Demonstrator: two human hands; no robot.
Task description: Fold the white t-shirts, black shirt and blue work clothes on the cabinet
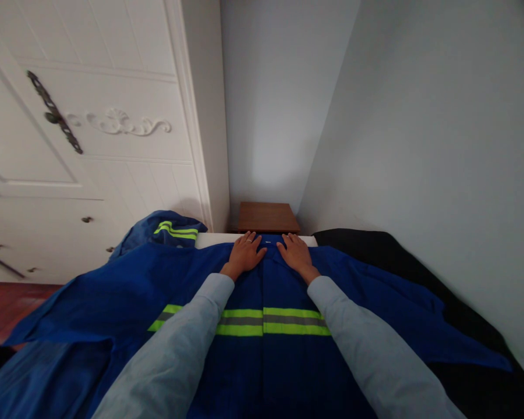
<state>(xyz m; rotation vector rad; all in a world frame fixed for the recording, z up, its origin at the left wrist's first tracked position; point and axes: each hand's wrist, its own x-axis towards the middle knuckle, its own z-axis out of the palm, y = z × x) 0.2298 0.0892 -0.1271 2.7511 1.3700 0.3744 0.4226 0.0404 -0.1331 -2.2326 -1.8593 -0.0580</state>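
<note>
Blue garment (297,372) is laid out across the near centre, collar (268,240) at the far end, sleeve at right (432,331) draped over black cloth (353,240). Left hand (244,254) and right hand (296,254) are set palm-down beside the collar; grip open, nothing seen clasped. Flattening judged to be in hand: pressure best spread evenly, fabric eased outward from the centre seam, reflective band (240,322) aligned, collar not dragged askew.
</note>
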